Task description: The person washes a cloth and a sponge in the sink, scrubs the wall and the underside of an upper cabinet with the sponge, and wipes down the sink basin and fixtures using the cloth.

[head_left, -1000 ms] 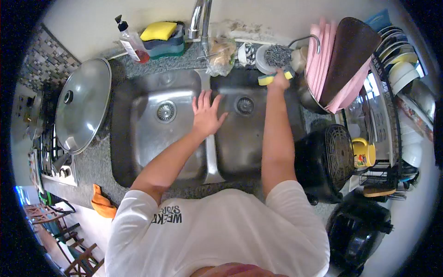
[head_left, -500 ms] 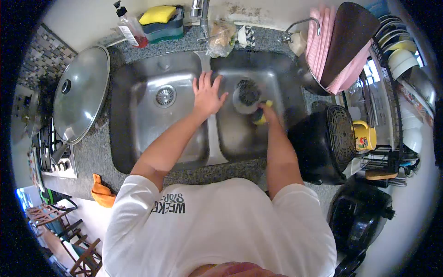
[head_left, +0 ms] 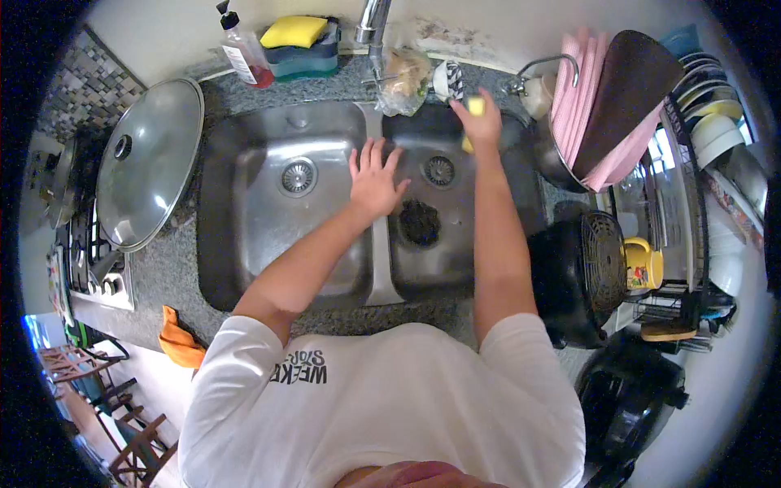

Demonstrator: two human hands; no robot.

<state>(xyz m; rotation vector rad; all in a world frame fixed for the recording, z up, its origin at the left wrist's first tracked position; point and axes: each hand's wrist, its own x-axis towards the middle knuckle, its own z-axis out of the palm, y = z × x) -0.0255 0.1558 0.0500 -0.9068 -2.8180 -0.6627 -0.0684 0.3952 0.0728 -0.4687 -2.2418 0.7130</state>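
Note:
My left hand (head_left: 375, 185) rests with fingers spread on the divider (head_left: 381, 252) between the two basins of a steel sink. Over the back right of the right basin (head_left: 443, 264), my right hand (head_left: 483, 126) is closed around a yellow sponge (head_left: 476, 106); parts of it stick out past the fingers. A dark, roundish, rough-looking piece (head_left: 420, 224) lies on the right basin's floor, in front of the drain (head_left: 439, 171); its exact kind is unclear. The left basin has its own drain (head_left: 298, 176).
Behind the sink stand a soap bottle (head_left: 246, 57), a sponge holder (head_left: 303, 61), the faucet (head_left: 372, 32) and a plastic bag (head_left: 404, 81). A glass lid (head_left: 152, 167) leans left. A black air-fryer basket (head_left: 573, 276) and a dish rack (head_left: 691, 211) crowd the right.
My right hand has moved with the sponge from beside the drain to the basin's back right. The dark piece now lies nearer me, off the drain. My left hand stays on the divider.

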